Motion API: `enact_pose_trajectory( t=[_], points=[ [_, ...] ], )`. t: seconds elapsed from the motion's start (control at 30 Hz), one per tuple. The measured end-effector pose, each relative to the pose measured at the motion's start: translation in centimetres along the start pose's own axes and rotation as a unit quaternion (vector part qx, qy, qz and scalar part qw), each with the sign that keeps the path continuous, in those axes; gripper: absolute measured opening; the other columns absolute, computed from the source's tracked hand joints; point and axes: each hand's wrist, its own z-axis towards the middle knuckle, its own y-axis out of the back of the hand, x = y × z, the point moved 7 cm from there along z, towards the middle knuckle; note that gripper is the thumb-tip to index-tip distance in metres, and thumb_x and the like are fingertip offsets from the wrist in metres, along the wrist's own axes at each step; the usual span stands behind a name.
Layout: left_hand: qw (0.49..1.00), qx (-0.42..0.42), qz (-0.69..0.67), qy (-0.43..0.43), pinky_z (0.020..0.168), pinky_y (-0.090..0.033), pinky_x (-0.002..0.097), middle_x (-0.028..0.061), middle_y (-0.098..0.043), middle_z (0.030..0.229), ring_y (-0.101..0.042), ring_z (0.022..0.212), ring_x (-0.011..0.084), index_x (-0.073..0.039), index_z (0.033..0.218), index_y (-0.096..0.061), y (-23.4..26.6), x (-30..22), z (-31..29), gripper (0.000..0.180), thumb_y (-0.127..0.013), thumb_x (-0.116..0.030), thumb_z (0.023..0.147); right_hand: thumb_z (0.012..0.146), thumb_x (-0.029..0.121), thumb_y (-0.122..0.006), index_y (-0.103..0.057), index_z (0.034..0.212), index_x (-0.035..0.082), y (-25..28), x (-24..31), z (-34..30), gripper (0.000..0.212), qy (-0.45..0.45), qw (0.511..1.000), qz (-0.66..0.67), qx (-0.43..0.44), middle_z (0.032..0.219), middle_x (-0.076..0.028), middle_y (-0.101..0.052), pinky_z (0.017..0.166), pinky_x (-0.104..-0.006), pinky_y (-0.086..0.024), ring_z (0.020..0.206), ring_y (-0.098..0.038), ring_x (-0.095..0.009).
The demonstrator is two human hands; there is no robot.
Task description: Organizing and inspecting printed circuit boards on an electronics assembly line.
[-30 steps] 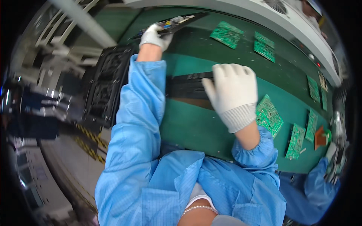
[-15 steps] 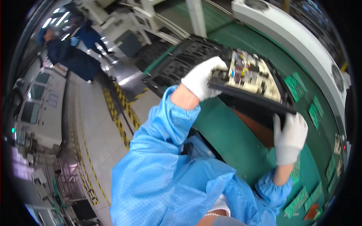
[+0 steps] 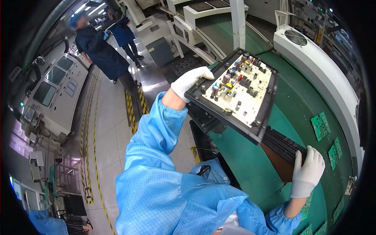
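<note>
My white-gloved left hand (image 3: 192,81) grips the left edge of a black frame (image 3: 225,116), thumb on top. The frame is tilted and raised above the green bench. Set in it is a cream circuit board (image 3: 239,90) with capacitors, coils and other small parts in blue, red, yellow and black. Below the frame's right corner, a black ridged panel (image 3: 282,144) slants down to the right, partly hidden by the frame. My right hand (image 3: 309,166), also gloved, closes around the lower right end of this panel, thumb on the near side.
Green circuit boards (image 3: 320,126) lie along the right of the green work surface (image 3: 250,168), beside a long white machine housing (image 3: 313,53). A brown patch (image 3: 276,162) shows under the panel. At left, two people (image 3: 98,47) in dark coats stand by a white machine (image 3: 58,90).
My left hand has moved left with the frame, turning the board's face more toward me. The frame and the black panel now show apart. My right hand is slightly lower. The view has shifted.
</note>
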Motion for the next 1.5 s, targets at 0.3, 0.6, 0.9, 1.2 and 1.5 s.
enact_pose_trajectory(
  t=[0.3, 0.6, 0.9, 1.2, 1.5],
  points=[
    [0.841, -0.057, 0.532, -0.084, 0.088, -0.052, 0.0297, 0.0112, -0.070, 0.108, -0.066, 0.098, 0.0154, 0.008, 0.114, -0.066, 9.8, -2.2, 2.6, 0.038, -0.068, -0.017, 0.086, 0.089, 0.024, -0.068, -0.063, 0.112, 0.002, 1.2, 0.7, 0.5, 0.032, 0.028, 0.999, 0.011, -0.045, 0.109, -0.015, -0.066, 0.093, -0.0432, -0.046, 0.104, -0.061, -0.034],
    [0.806, -0.128, 0.576, -0.035, 0.091, -0.050, 0.0289, 0.0176, -0.068, 0.116, -0.065, 0.101, 0.0191, 0.011, 0.127, -0.058, 9.6, -2.7, 3.0, 0.052, -0.072, -0.020, 0.088, 0.087, 0.024, -0.070, -0.063, 0.112, 0.003, 0.8, 0.3, 0.2, 0.033, 0.012, 1.000, -0.005, -0.012, 0.109, -0.011, -0.066, 0.095, -0.0416, -0.046, 0.106, -0.061, -0.030],
    [0.796, -0.163, 0.583, -0.005, 0.092, -0.048, 0.0273, 0.0151, -0.068, 0.117, -0.064, 0.102, 0.0164, 0.010, 0.127, -0.059, 11.4, -2.8, 1.8, 0.048, -0.070, -0.021, 0.091, 0.086, 0.024, -0.071, -0.063, 0.112, 0.004, 0.3, -0.1, 0.3, 0.033, 0.006, 1.000, -0.005, -0.005, 0.109, -0.011, -0.066, 0.095, -0.0414, -0.046, 0.106, -0.061, -0.030],
    [0.820, -0.137, 0.555, -0.014, 0.093, -0.049, 0.0283, 0.0181, -0.067, 0.119, -0.065, 0.103, 0.0190, 0.009, 0.128, -0.059, 13.9, -2.8, 3.3, 0.049, -0.070, -0.021, 0.091, 0.086, 0.024, -0.071, -0.063, 0.113, 0.004, 0.2, -0.1, 0.3, 0.034, 0.004, 1.000, 0.001, 0.000, 0.110, -0.011, -0.066, 0.095, -0.0416, -0.046, 0.106, -0.061, -0.030],
    [0.836, -0.142, 0.530, -0.032, 0.090, -0.050, 0.0262, 0.0140, -0.067, 0.120, -0.065, 0.103, 0.0156, 0.010, 0.133, -0.054, 15.2, -2.2, 2.7, 0.049, -0.066, -0.018, 0.095, 0.085, 0.024, -0.071, -0.063, 0.113, 0.004, 0.3, -0.3, 0.4, 0.035, 0.005, 1.000, 0.005, -0.002, 0.109, -0.011, -0.066, 0.094, -0.0414, -0.046, 0.105, -0.061, -0.030]
  ],
)
